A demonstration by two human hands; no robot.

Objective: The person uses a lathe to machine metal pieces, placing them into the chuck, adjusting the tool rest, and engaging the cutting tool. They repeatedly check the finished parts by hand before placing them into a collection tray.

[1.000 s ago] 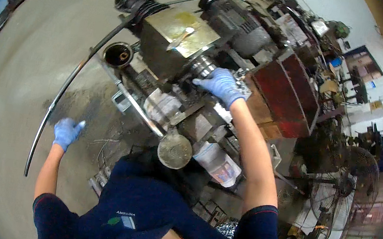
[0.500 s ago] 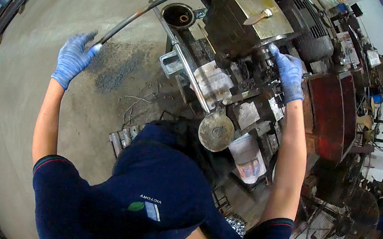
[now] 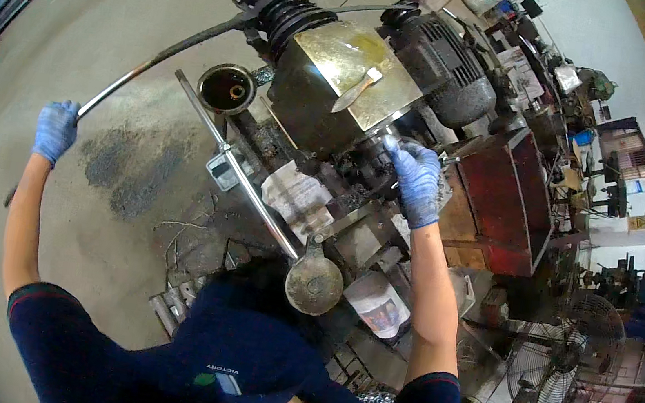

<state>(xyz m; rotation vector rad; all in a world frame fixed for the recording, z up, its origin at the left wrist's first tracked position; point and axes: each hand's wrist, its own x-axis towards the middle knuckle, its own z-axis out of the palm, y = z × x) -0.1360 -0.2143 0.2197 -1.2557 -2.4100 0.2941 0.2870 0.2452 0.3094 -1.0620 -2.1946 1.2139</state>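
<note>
My left hand [image 3: 57, 133], in a blue knit glove, is closed round the outer part of a long metal lever bar [image 3: 148, 66] at the left. The bar runs up to the dark ringed shaft end of a machine with a brassy box cover [image 3: 357, 70]. My right hand [image 3: 416, 183], gloved the same way, is at the front of this machine, its fingers curled at the dark metal spindle [image 3: 370, 159]. What lies inside those fingers is hidden. A wooden-handled brush [image 3: 357, 91] rests on the cover.
A dark round pot [image 3: 227, 89] and a shiny metal rod [image 3: 257, 200] stand left of the machine. The rod ends at a round metal disc [image 3: 313, 285]. A red-brown metal bin [image 3: 500, 202] is at the right, with a motor [image 3: 456, 72] behind. Dark shavings [image 3: 128, 174] lie on the floor.
My left hand has closed on the lever bar, and the bar's outer end now lies farther left and lower. My right hand's fingers have curled at the spindle. The view has shifted.
</note>
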